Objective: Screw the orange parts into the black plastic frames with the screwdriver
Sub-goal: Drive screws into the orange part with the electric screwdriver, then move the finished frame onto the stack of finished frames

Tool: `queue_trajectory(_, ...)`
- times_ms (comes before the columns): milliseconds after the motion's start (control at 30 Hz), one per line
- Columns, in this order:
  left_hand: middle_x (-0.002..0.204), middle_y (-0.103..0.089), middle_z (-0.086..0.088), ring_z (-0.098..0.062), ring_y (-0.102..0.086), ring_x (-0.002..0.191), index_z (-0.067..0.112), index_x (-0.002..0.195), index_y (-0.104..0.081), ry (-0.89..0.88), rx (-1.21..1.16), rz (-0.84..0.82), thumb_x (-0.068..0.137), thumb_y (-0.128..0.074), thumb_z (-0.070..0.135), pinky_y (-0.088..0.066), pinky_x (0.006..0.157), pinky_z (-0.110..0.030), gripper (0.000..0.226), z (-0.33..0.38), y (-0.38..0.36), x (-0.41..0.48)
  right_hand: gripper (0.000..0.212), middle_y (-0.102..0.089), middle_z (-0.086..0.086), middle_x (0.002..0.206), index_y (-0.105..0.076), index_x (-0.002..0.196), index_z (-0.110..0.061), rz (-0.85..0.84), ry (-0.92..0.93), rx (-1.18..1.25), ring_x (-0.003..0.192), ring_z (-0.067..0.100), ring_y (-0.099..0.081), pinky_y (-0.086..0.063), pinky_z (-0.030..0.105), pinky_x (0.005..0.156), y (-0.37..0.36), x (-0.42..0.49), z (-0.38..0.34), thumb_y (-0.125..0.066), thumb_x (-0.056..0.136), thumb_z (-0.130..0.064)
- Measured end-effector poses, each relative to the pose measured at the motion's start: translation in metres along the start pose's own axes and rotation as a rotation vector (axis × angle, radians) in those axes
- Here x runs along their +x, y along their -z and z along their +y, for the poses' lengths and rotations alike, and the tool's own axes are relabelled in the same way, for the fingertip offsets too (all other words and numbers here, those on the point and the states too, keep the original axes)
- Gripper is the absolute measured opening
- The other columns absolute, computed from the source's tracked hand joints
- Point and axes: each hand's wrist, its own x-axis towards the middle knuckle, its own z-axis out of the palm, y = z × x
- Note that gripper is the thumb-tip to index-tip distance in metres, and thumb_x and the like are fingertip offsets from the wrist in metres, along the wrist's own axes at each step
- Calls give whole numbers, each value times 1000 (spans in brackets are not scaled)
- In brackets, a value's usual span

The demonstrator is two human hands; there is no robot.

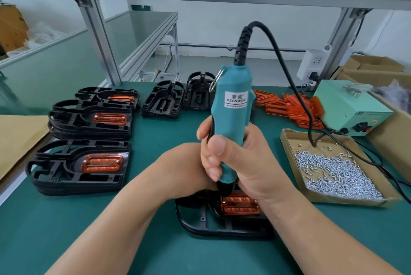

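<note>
**Surroundings.** Left on the green table [66, 230]: three stacks of finished frames [77, 170], each top frame with an orange insert fitted, in a row from near to far. At the back, beside the farthest stack: two bare frames [162, 101], no insert. Right rear: heap of loose orange parts [289, 105], partly hidden behind the screwdriver body and crossed by the black cable [280, 52]. Further right: pale green power box [347, 105], with a white socket strip [311, 63] against the aluminium post [342, 36] behind it. Far left edge: brown paper sheet [20, 136].

**Containers.** Shallow cardboard tray [287, 139] just right of the hands, holding small silver screws [333, 172], heaped thickest in the near half, a few scattered at the far end. Cable loop hanging down to that far end.

**Work.** Teal screwdriver [231, 119] upright at centre, right hand [235, 159] wrapped firmly round its lower grip, thumb toward the camera. Bit end down at the far left corner of the orange part [241, 207], seated in the black frame [200, 223] lying flat on the table, nearest the viewer. Left hand [182, 163] reaching in behind the right; fingers hidden by it, so grasp impossible to tell. Far part of the frame covered by both hands.
</note>
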Motion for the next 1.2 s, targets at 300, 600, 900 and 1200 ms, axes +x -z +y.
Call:
queue_trajectory(300, 99, -65, -13, -37, -63, 100, 11, 91, -55, 5, 42, 33, 93, -49, 19, -55, 89, -52, 10, 5, 0, -3, 36, -57, 9, 65, -67, 107, -17, -25, 140, -98, 52, 29, -51, -44, 35, 57, 3, -4, -5, -76, 95, -50)
queue_trajectory(600, 61, -49, 48, 11, -49, 56, 35, 98, -75, 4, 53, 103, 81, -72, 52, -32, 52, -24, 24, -14, -13, 12, 51, -50, -2, 68, -62, 104, -14, 296, 205, 320, 54, 11, -49, -45, 24, 52, 39, 5, -8, -81, 82, -56)
queue_trajectory(900, 68, -56, 34, 14, -49, 65, 44, 108, -72, -36, 51, 196, 85, -67, 56, -31, 56, -18, 27, -17, -23, 14, 36, -45, -4, 70, -61, 94, -17, 756, 229, 458, 59, 8, -45, -44, 22, 56, 98, -1, -1, -55, 107, -50)
queue_trajectory(1200, 97, -70, 16, -13, -65, 98, 38, 118, -70, 55, 215, 286, 95, -64, 48, -52, 79, -29, 26, -29, 7, 1, 34, -46, -2, 71, -59, 94, -16, 880, 184, 440, 59, 11, -48, -47, 23, 56, 87, 2, 11, -64, 102, -49)
